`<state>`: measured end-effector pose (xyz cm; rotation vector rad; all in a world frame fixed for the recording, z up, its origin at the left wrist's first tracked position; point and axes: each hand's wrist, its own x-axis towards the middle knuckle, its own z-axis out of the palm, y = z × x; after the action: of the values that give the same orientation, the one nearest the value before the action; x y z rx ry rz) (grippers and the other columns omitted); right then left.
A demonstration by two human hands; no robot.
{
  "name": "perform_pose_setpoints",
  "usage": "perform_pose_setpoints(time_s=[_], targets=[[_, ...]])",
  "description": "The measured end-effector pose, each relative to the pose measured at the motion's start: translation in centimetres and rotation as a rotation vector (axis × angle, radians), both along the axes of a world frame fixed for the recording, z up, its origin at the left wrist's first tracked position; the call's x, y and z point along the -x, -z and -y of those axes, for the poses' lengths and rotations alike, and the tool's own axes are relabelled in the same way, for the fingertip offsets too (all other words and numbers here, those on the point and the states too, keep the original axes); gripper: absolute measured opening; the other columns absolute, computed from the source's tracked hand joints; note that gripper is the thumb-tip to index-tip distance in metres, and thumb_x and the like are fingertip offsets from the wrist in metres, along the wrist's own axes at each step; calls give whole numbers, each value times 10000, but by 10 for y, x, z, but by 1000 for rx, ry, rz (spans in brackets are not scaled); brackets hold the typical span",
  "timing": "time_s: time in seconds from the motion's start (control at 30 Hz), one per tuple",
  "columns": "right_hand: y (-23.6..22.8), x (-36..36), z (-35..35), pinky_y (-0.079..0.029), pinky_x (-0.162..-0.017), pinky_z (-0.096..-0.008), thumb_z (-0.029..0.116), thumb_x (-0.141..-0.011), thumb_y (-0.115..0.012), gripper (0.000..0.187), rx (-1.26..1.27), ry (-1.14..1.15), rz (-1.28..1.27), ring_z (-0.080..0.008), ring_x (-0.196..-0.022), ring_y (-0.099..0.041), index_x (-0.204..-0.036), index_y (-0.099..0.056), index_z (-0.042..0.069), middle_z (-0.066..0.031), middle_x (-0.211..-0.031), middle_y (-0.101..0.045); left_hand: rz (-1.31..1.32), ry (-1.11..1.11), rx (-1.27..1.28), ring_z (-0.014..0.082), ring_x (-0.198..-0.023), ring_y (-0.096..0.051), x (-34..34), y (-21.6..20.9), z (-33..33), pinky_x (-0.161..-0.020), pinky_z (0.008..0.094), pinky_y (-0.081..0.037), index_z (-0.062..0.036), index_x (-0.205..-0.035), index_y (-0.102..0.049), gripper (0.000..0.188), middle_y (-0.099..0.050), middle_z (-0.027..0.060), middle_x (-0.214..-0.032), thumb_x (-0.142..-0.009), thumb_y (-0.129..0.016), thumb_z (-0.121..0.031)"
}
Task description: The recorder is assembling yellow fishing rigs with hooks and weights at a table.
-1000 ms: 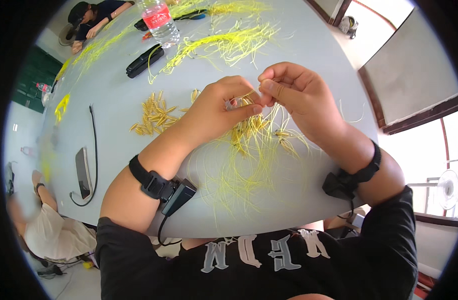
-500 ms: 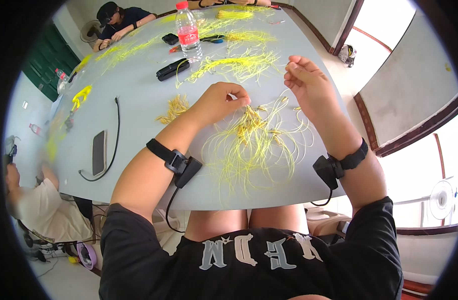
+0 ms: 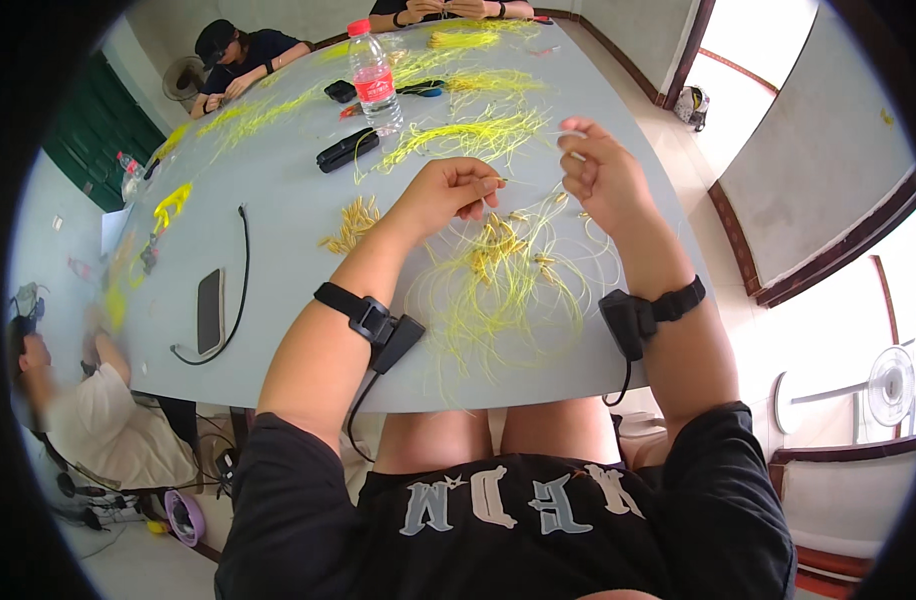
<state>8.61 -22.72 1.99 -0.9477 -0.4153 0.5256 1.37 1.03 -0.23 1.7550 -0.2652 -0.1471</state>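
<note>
My left hand [image 3: 458, 192] pinches a thin yellow line between thumb and index finger, with its end poking out past the fingertips. Raised to the right, my right hand [image 3: 606, 175] has its fingers curled in and slightly blurred; whatever sits in them is too small to make out. Below and between both hands lies a loose tangle of yellow-green line [image 3: 498, 320]. Several small gold-coloured pieces [image 3: 498, 250] are bunched on that line. Beside my left forearm is a heap of similar gold pieces [image 3: 353, 222].
A clear bottle with a red cap [image 3: 376, 85] stands beyond a black case [image 3: 348, 150]. Bundles of yellow line [image 3: 473, 135] lie farther off. At left are a phone [image 3: 211, 310], a black cable [image 3: 246, 270] and yellow-handled scissors [image 3: 173, 205]. Other people sit around the grey table [image 3: 288, 230].
My right hand has come slightly left and down, its fingers turning and curling. My left hand has stayed nearly in place, and the end of a line now shows beyond its fingertips.
</note>
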Motion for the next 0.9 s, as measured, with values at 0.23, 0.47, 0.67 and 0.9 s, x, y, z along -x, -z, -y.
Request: perform_pose_setpoints(time_s=[0.23, 0.47, 0.67, 0.9], targets=[[34, 12, -31, -456, -639, -247, 162, -835, -606, 164, 686, 389, 655, -96, -628, -541, -908, -681, 35, -40, -720, -612, -23, -27, 122, 58, -652, -520, -8, 19, 6, -603, 192, -414, -37, -1017, -664, 172, -633, 2, -788, -934, -600, -173], [47, 14, -35, -435, -616, -243, 156, -850, -636, 144, 662, 139, 544, -74, -650, -532, -894, -660, 21, 3, -696, -601, 53, -97, 211, 56, -677, -544, -14, 27, 10, -620, 192, -426, -35, -992, -679, 152, -640, 7, -772, -921, -613, -153], [48, 15, -34, -370, -544, -233, 143, -850, -652, 128, 695, 235, 520, -37, -593, -453, -870, -648, 16, 40, -643, -546, 92, -108, 131, 51, -675, -561, -14, 31, 11, -606, 194, -435, -21, -997, -673, 149, -652, 14, -756, -914, -622, -133], [44, 16, -32, -294, -496, -230, 120, -852, -647, 106, 697, 216, 569, -23, -537, -380, -884, -627, 21, 62, -570, -471, 88, -97, 135, 59, -632, -558, -13, 30, 11, -599, 196, -445, -21, -1001, -654, 132, -657, 29, -727, -907, -597, -95]])
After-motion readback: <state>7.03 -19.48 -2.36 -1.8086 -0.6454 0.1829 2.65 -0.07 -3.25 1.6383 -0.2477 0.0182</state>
